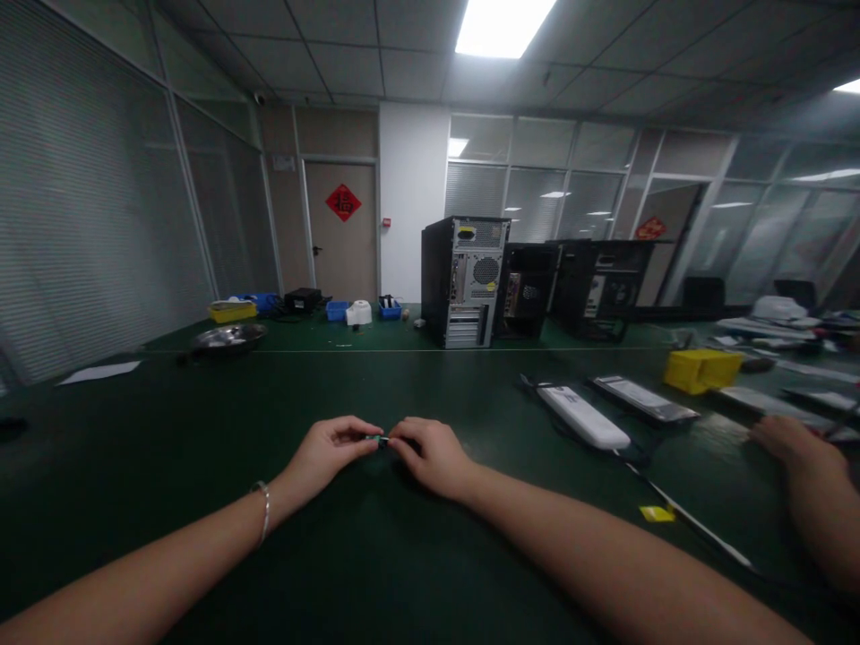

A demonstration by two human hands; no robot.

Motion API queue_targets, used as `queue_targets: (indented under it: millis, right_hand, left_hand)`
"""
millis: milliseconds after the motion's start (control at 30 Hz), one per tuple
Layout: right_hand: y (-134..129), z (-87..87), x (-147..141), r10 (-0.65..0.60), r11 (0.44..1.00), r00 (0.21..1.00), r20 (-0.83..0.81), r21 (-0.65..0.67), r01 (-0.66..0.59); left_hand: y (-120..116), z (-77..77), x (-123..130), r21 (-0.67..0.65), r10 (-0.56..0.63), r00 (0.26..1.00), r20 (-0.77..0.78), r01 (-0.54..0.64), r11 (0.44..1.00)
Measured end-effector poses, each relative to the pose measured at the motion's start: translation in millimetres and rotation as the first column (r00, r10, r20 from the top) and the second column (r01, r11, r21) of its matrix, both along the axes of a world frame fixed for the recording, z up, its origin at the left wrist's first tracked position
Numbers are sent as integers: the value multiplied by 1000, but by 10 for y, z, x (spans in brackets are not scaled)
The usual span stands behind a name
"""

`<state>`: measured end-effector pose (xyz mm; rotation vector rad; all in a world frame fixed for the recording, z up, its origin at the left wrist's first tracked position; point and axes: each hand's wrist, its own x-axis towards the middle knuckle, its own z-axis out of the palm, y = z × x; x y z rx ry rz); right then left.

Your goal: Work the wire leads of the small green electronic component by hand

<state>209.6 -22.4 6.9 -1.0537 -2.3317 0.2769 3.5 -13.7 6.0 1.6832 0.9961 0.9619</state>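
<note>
Both my hands meet above the dark green table (269,403), holding a small green-and-dark piece (382,441) between them. It looks like a little circuit board, but it is too small to be sure. My left hand (336,448), with a silver bracelet at the wrist, pinches its left end between thumb and fingers. From the other side, my right hand (430,455) grips the right end with thumb and forefinger; a thin pale bit shows at those fingertips. My remaining fingers are curled in.
A white power strip (583,417) and hard drive (643,398) lie to the right, near a yellow bin (702,370). Another person's hand (799,448) rests at far right. Computer cases (463,282) stand behind; a metal bowl (229,338) and paper (100,372) lie left.
</note>
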Motion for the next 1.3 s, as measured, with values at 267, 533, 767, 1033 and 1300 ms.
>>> queue_targets:
  millis: [267, 533, 767, 1033, 1300]
  right_hand:
    - [18, -3, 14, 29, 999, 999, -12, -14, -29]
    - [2, -3, -12, 6, 1000, 1000, -25, -23, -6]
    - [20, -17, -13, -69, 997, 994, -80, -31, 67]
    - [30, -18, -10, -89, 995, 992, -94, -47, 85]
    - [21, -8, -22, -91, 995, 995, -29, -35, 90]
  left_hand:
    - [8, -28, -9, -90, -28, 997, 65, 33, 995]
    - [21, -41, 13, -109, -5, 996, 88, 15, 994]
    - [33, 0, -23, 20, -2, 998, -67, 3, 1000]
    - [-25, 45, -15, 192, -79, 896, -436, 178, 965]
    - [-38, 49, 6, 251, -109, 875, -472, 252, 935]
